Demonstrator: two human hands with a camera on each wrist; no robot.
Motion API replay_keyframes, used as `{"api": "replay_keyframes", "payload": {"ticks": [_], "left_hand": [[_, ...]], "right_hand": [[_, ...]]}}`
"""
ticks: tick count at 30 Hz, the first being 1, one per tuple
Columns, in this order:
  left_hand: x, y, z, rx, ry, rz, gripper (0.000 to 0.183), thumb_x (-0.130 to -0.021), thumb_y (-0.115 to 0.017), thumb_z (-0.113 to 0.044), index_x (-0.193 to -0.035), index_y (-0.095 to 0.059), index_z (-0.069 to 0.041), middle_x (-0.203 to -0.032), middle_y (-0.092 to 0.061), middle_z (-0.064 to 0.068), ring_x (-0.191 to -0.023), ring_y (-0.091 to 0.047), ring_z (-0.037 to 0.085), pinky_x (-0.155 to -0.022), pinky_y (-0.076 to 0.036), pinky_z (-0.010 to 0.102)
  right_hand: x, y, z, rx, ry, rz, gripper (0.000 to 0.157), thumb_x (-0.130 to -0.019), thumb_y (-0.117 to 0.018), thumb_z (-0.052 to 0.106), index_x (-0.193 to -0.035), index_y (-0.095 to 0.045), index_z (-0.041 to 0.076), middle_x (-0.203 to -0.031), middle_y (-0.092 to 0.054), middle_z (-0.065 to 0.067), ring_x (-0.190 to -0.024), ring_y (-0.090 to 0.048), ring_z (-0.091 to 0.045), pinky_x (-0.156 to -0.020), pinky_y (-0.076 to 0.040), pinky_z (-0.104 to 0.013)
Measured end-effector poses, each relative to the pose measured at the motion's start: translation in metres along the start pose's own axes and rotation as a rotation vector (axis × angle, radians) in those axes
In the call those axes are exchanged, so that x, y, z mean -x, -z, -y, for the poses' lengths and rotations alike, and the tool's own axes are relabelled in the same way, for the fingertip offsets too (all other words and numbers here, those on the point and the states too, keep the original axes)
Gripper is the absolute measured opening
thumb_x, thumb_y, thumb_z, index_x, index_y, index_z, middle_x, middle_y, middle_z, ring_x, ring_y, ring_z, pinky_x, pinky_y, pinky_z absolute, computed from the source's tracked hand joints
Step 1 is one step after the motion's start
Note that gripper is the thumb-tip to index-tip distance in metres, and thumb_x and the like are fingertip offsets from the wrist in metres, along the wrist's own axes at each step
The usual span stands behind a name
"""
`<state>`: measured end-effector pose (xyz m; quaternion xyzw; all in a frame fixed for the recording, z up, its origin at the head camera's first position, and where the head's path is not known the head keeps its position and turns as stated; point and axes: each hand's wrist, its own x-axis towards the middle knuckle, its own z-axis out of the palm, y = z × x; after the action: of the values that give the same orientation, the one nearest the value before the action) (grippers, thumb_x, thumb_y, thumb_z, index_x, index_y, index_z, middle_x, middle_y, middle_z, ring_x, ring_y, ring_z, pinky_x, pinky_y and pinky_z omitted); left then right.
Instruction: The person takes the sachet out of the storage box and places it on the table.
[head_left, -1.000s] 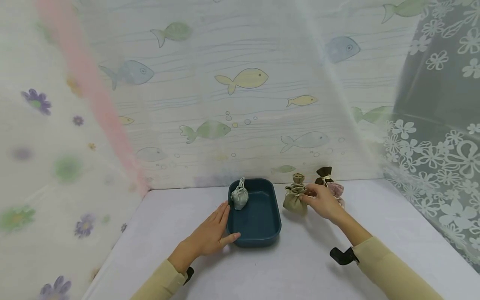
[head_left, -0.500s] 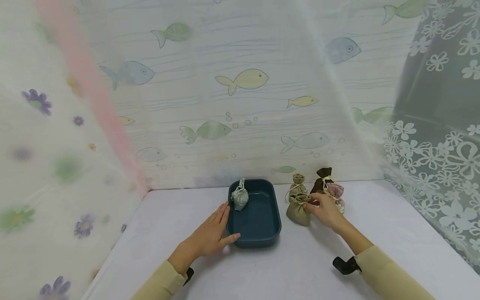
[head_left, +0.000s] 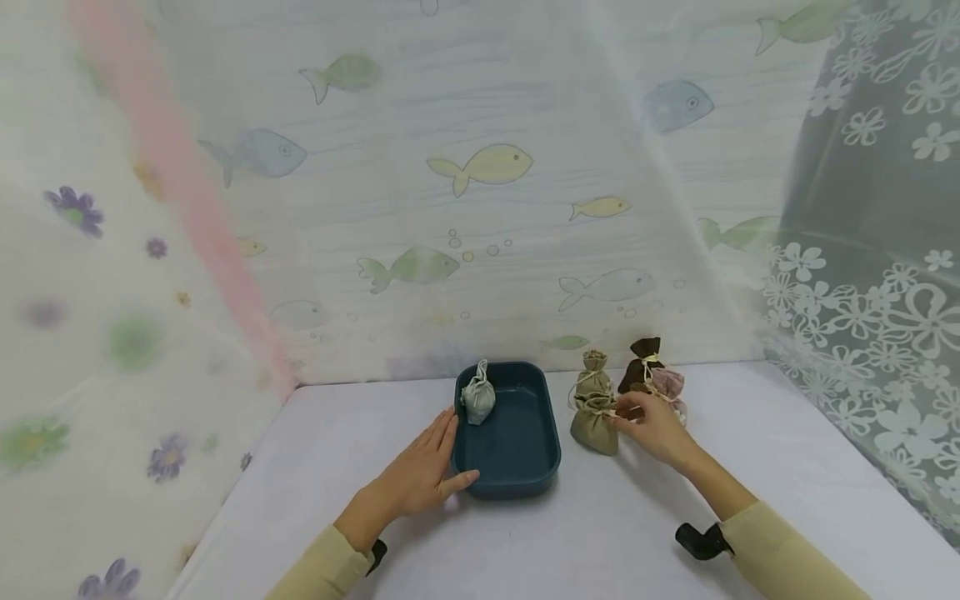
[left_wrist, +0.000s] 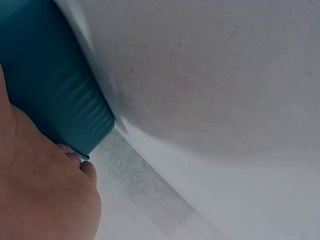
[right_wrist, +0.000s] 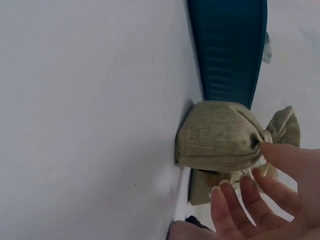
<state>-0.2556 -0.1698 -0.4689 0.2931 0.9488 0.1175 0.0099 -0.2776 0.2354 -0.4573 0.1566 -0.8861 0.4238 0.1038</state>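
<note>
My right hand (head_left: 654, 427) pinches the gathered neck of an olive drawstring pouch (head_left: 595, 433) between thumb and fingers. In the right wrist view the plump body of that pouch (right_wrist: 215, 137) meets the white tabletop. Right of it in the head view, the hand partly covers a dark brown pouch and a pink pouch (head_left: 668, 382). Against the left wall of a dark blue rectangular dish (head_left: 506, 458) lies my left hand (head_left: 416, 477), its fingers straight and its thumb at the near rim. A pale grey-green pouch (head_left: 478, 400) stands inside the dish, toward the back left.
A second olive pouch (head_left: 592, 375) stands right behind the held one, and the dark brown pouch (head_left: 639, 367) is farther back. White cloth (head_left: 510, 554) covers the table. Sheer curtains (head_left: 480, 250) printed with fish and flowers hang around it.
Over the last second the right hand has brought the olive pouch down and nearer to me, revealing the second olive pouch behind. The left hand has kept its place at the dish.
</note>
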Motion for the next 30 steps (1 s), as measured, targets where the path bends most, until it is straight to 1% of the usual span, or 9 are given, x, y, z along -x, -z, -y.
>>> {"api": "replay_keyframes", "payload": {"ticks": [3,7,10,13,17,19,22,26,30], "left_hand": [[0.002,-0.003,0.001,0.008,-0.007,-0.011,0.103,-0.1,-0.034,-0.074,-0.162,-0.011,0.005,-0.172,0.0,0.016,-0.158,-0.007,0.035,-0.125,-0.019,0.051],[0.002,-0.003,0.002,0.005,-0.032,-0.033,0.101,-0.102,-0.035,-0.071,-0.161,-0.013,0.008,-0.171,-0.003,0.021,-0.157,-0.01,0.038,-0.123,-0.021,0.055],[0.003,0.001,0.001,0.004,-0.042,-0.033,0.1,-0.102,-0.036,-0.07,-0.16,-0.014,0.009,-0.17,-0.004,0.023,-0.156,-0.01,0.04,-0.123,-0.021,0.056],[0.003,0.005,0.001,0.0,-0.04,-0.024,0.1,-0.103,-0.037,-0.069,-0.16,-0.013,0.009,-0.17,-0.005,0.024,-0.156,-0.01,0.04,-0.123,-0.021,0.056],[0.002,0.007,0.001,-0.001,-0.03,-0.015,0.1,-0.102,-0.038,-0.069,-0.161,-0.013,0.008,-0.17,-0.005,0.023,-0.157,-0.009,0.039,-0.124,-0.021,0.054],[0.002,0.006,0.001,-0.008,-0.026,-0.013,0.1,-0.102,-0.036,-0.07,-0.161,-0.013,0.007,-0.17,-0.004,0.023,-0.157,-0.009,0.038,-0.124,-0.021,0.054],[0.002,0.006,0.0,0.001,-0.024,-0.013,0.1,-0.102,-0.037,-0.07,-0.161,-0.013,0.007,-0.17,-0.004,0.022,-0.157,-0.009,0.038,-0.124,-0.021,0.054],[0.002,0.008,-0.003,0.004,-0.018,-0.008,0.099,-0.103,-0.039,-0.068,-0.161,-0.013,0.007,-0.17,-0.004,0.021,-0.157,-0.01,0.038,-0.124,-0.021,0.053],[0.001,0.007,-0.005,0.004,-0.014,-0.002,0.1,-0.102,-0.04,-0.069,-0.161,-0.013,0.007,-0.17,-0.004,0.021,-0.157,-0.01,0.037,-0.124,-0.021,0.053]], "right_hand": [[0.006,0.003,0.003,-0.005,-0.016,0.004,0.023,-0.09,-0.077,0.003,-0.107,-0.069,-0.009,-0.103,-0.072,-0.019,-0.094,-0.07,-0.033,-0.08,-0.06,-0.035],[0.012,0.009,0.007,0.014,-0.012,-0.006,0.023,-0.091,-0.077,0.005,-0.109,-0.069,-0.007,-0.106,-0.071,-0.019,-0.093,-0.071,-0.032,-0.078,-0.06,-0.032],[0.017,0.014,0.012,0.041,0.007,-0.027,0.022,-0.092,-0.076,0.007,-0.11,-0.069,-0.005,-0.106,-0.072,-0.017,-0.091,-0.072,-0.03,-0.077,-0.059,-0.03],[0.02,0.017,0.018,0.063,0.03,-0.043,0.022,-0.092,-0.075,0.008,-0.11,-0.07,-0.003,-0.105,-0.072,-0.014,-0.091,-0.071,-0.028,-0.077,-0.059,-0.029],[0.019,0.015,0.031,0.056,0.078,-0.051,0.021,-0.092,-0.075,0.006,-0.11,-0.07,-0.003,-0.105,-0.072,-0.014,-0.093,-0.07,-0.028,-0.079,-0.06,-0.036],[0.016,0.012,0.039,0.041,0.11,-0.048,0.021,-0.092,-0.075,0.005,-0.11,-0.07,-0.004,-0.105,-0.071,-0.014,-0.094,-0.07,-0.03,-0.079,-0.06,-0.041],[0.008,0.006,0.054,0.026,0.145,-0.03,0.02,-0.093,-0.075,0.006,-0.11,-0.07,-0.003,-0.104,-0.071,-0.013,-0.096,-0.068,-0.03,-0.079,-0.06,-0.045],[-0.009,-0.007,0.074,-0.01,0.174,0.025,0.019,-0.094,-0.075,0.009,-0.11,-0.071,0.0,-0.106,-0.07,-0.012,-0.097,-0.068,-0.027,-0.081,-0.06,-0.042],[-0.03,-0.021,0.091,-0.03,0.178,0.101,0.025,-0.096,-0.073,0.014,-0.117,-0.07,0.0,-0.112,-0.07,-0.015,-0.102,-0.068,-0.028,-0.083,-0.059,-0.039]]}}
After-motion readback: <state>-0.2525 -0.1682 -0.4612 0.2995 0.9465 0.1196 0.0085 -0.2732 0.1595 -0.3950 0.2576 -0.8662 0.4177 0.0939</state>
